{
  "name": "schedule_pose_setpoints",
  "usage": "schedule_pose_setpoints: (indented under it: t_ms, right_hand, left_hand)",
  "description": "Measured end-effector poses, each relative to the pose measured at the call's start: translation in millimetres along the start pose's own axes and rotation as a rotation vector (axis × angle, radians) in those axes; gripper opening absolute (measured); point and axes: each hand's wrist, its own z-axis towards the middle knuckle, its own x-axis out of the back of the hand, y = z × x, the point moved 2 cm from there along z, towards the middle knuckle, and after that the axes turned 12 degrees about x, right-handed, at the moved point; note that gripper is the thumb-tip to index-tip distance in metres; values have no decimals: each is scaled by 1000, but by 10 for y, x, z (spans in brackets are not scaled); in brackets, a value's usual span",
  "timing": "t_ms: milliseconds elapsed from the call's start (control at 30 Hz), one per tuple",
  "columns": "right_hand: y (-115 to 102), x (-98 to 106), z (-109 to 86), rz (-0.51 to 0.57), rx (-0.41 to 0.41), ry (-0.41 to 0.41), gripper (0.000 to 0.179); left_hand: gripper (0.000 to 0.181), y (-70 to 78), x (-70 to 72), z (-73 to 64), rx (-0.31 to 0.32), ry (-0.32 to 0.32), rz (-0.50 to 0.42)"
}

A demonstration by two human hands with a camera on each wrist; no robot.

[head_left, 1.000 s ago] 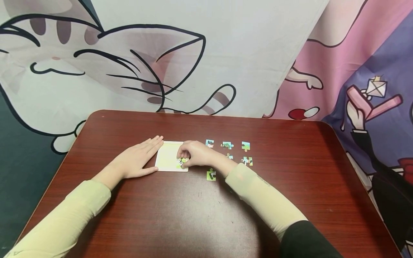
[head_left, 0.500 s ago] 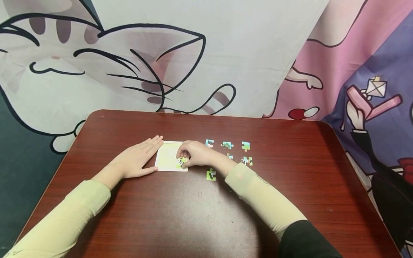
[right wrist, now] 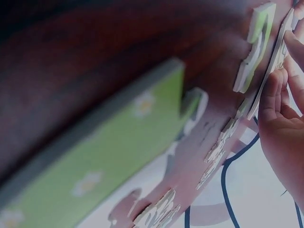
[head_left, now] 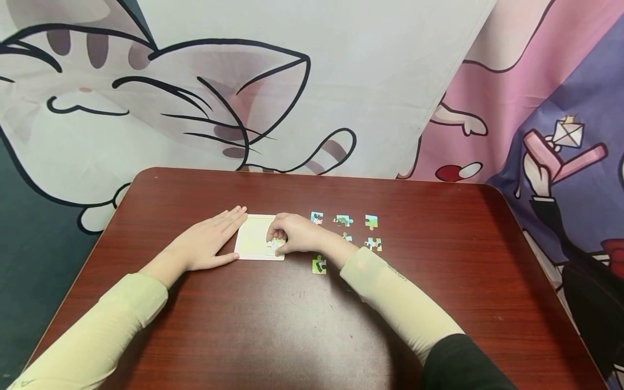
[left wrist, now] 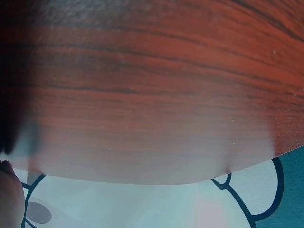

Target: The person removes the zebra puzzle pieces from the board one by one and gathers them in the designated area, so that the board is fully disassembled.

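Note:
In the head view, a shallow pale-yellow puzzle tray (head_left: 253,234) with a white rim lies on the table. My left hand (head_left: 209,240) rests flat at its left side, fingers straight, fingertips and thumb at the rim. My right hand (head_left: 294,233) has curled fingers and pinches a puzzle piece (head_left: 272,247) at the tray's lower right corner; the fingers partly hide the piece. In the right wrist view, my right hand (right wrist: 285,109) reaches the tray edge (right wrist: 273,66). Only a sliver of my left hand (left wrist: 10,199) shows in the left wrist view.
Several loose puzzle pieces lie right of the tray, including a blue-green one (head_left: 371,221), a white-and-green one (head_left: 373,244) and a green one (head_left: 319,265). My right forearm covers part of that group. A cat-print curtain (head_left: 273,97) hangs behind the brown table (head_left: 273,336).
Both hands stay where they were. The puzzle piece under my right fingers looks paler and shinier now than before.

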Motion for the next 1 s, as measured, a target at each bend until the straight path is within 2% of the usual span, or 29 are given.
schedule_pose_setpoints:
  t_ms: [200,433,700,1000]
  right_hand:
    - [-28,2,-6,5,19,26,22]
    - [-31,17,-2,72,34,66,21]
    - [-3,26,-3,113,52,74,12]
    - [-45,187,-77,222,3,93,7]
  left_hand:
    - [92,9,0,-4,1,-6,-5]
    - [92,5,3,-4,-1,-5,-8]
    - [92,-2,-8,2,-7,-1,1]
    - [91,-2,-5,6,-5,-4,5]
